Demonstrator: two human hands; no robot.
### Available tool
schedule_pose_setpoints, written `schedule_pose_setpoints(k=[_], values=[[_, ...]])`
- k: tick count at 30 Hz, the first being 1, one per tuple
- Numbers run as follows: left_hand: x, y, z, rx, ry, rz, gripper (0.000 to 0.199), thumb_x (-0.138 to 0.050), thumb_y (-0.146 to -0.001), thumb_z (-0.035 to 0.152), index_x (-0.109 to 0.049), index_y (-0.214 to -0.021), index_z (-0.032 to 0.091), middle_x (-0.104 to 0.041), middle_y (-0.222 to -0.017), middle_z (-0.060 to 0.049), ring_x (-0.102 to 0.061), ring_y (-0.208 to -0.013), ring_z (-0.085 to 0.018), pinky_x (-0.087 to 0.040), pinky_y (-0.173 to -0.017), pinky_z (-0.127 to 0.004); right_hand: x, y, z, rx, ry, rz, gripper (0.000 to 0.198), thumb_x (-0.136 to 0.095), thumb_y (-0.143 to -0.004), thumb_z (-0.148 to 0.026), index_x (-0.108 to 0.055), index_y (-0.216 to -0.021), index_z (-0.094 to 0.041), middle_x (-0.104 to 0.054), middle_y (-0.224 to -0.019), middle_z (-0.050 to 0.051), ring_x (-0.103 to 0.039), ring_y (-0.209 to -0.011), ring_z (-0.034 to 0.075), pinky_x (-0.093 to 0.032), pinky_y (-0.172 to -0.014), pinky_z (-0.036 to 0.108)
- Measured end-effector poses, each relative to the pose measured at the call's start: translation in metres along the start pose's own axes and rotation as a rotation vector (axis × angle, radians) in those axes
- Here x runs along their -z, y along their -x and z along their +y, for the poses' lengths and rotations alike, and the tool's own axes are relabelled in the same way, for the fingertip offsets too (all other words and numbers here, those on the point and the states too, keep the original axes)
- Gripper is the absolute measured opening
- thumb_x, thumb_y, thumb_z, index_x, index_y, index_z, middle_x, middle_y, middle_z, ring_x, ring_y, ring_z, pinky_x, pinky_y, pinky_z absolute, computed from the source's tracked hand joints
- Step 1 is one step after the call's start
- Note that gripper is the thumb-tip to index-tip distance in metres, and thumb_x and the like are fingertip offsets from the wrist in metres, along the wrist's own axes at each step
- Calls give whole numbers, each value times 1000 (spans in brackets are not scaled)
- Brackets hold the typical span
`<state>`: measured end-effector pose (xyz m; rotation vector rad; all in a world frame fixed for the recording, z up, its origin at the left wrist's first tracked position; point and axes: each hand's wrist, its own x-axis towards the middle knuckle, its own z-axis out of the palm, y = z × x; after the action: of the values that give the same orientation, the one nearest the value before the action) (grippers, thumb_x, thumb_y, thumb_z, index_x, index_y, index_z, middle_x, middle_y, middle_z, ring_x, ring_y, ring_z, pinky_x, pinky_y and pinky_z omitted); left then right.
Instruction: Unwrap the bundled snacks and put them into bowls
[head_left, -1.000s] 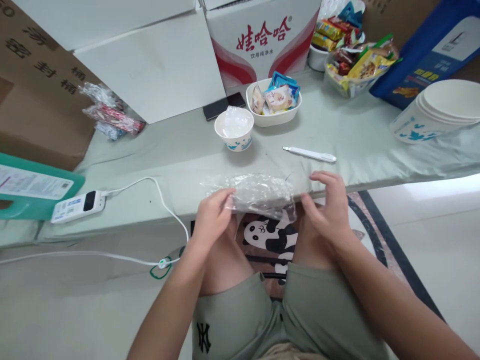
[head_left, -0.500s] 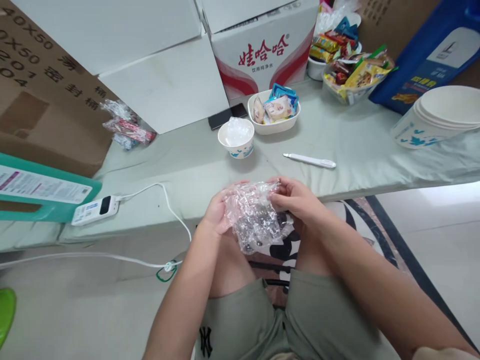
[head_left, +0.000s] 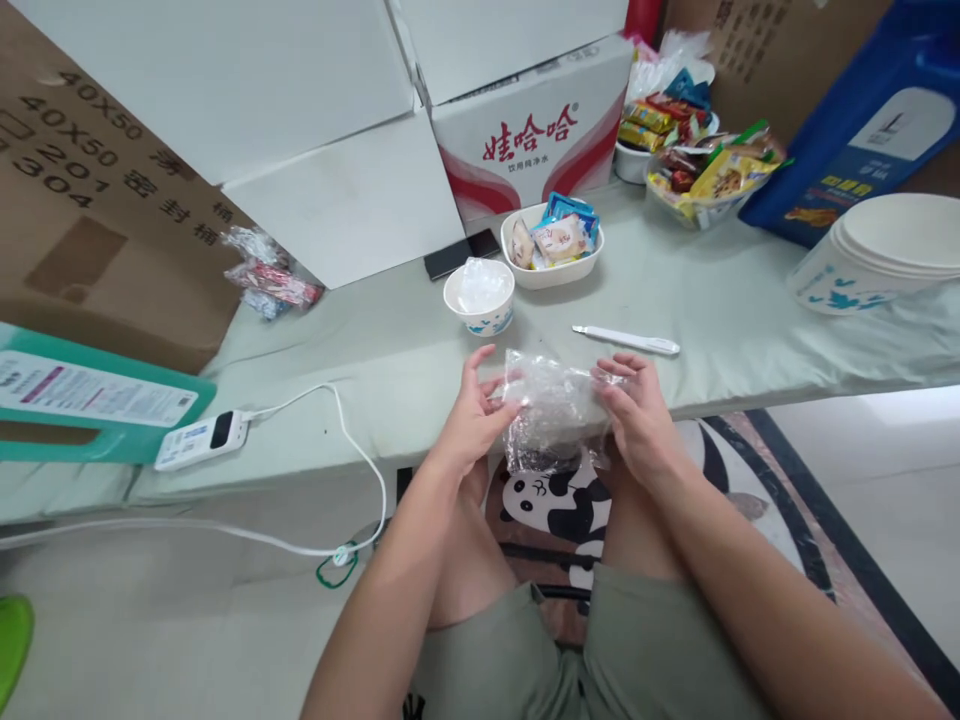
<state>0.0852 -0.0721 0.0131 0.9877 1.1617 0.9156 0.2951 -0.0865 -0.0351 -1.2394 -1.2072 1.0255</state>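
A crinkled clear plastic bag [head_left: 555, 410] is stretched between my two hands, just over the front edge of the cloth-covered bench. My left hand [head_left: 480, 415] pinches its left side between thumb and fingers. On the other side my right hand [head_left: 631, 400] grips the bag's right edge, fingers curled. Beyond the hands stands a paper cup [head_left: 491, 318] with blue print, holding crumpled clear plastic. To its right lies a white pen-shaped cutter [head_left: 626, 340]. An oval white bowl [head_left: 559, 275] behind the cup contains several wrapped snacks.
A dark phone [head_left: 459, 256] lies behind the cup. On the left are a white power bank [head_left: 201, 440] with a cable, a green jug [head_left: 105, 395] and a carton [head_left: 90, 200]. Stacked paper buckets [head_left: 847, 275], a blue jug [head_left: 840, 150] and a snack bowl [head_left: 697, 210] stand right.
The plastic bag has been spread out wider and lifted a little, its lower part no longer bunched over my lap. My hands have moved farther apart, and the view has shifted slightly.
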Motion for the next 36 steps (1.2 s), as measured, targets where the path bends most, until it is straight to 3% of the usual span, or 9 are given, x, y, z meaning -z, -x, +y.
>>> schedule_pose_setpoints(k=[3, 6, 10, 15, 18, 20, 24, 31, 36], values=[[-2, -3, -2, -90, 51, -108, 82, -79, -76, 24, -32, -142, 36, -66, -134, -8, -72, -84, -12, -54, -82, -29, 5, 0, -7, -234, -194, -143, 72, -78, -75, -48, -37, -132, -30, -70, -107, 7, -71, -97, 25, -58, -80, 40], [0, -5, -9, -110, 64, -8, 75, -77, -77, 22, -36, -139, 32, -72, -121, -6, -72, -81, -11, -53, -79, -27, 5, 2, -16, -333, -211, -142, 48, -78, -75, -47, -52, -109, -25, -65, -78, 0, -66, -73, 20, -56, -69, 36], [7, -9, -17, -21, 135, 172, 76, -81, -74, 26, -38, -138, 25, -76, -100, -3, -69, -74, -10, -53, -74, -25, 1, 1, -16, -283, -212, 16, 33, -77, -74, -43, -54, -85, -23, -62, -79, 0, -61, -69, 16, -55, -68, 33], [11, -28, -14, 86, 72, -10, 68, -90, -64, 34, -55, -120, 17, -77, -97, -7, -71, -84, -16, -54, -77, -28, -4, -18, -10, -169, -190, -23, 42, -74, -77, -44, -51, -107, -26, -66, -84, -1, -67, -77, 18, -57, -80, 39], [8, -43, -17, -53, -137, 29, 38, -86, -66, 31, -64, -94, 16, -72, -81, -2, -65, -71, -13, -51, -68, -26, -7, -36, -4, -87, -80, -92, 55, -76, -73, -46, -50, -117, -26, -70, -92, 3, -69, -85, 21, -56, -83, 42], [7, -48, -21, -168, -211, 101, 25, -79, -71, 31, -61, -82, 17, -67, -72, 1, -59, -63, -10, -46, -60, -23, -8, -44, -1, -76, 52, -132, 47, -76, -71, -44, -57, -108, -24, -71, -91, 5, -67, -82, 22, -55, -78, 41], [7, -46, -27, -214, -179, 94, 22, -70, -76, 32, -54, -86, 21, -62, -66, 5, -52, -51, -8, -40, -48, -22, -9, -48, 4, -81, 181, -186, 23, -66, -77, -42, -52, -76, -24, -67, -73, 2, -63, -67, 18, -51, -67, 36], [12, -48, -23, -102, -34, 55, 35, -70, -74, 35, -58, -105, 25, -49, -50, 10, -47, -40, -10, -36, -42, -22, -4, -45, 3, -124, -36, -220, 26, -63, -77, -43, -57, -96, -26, -70, -73, -2, -56, -53, 13, -47, -56, 30], [13, -48, -18, -66, 77, 79, 21, -65, -66, 26, -62, -86, 21, -57, -66, 3, -53, -52, -10, -44, -49, -23, 2, -45, 2, -46, 51, -249, 15, -56, -68, -32, -67, -71, -23, -68, -72, 1, -59, -66, 17, -48, -66, 33]])
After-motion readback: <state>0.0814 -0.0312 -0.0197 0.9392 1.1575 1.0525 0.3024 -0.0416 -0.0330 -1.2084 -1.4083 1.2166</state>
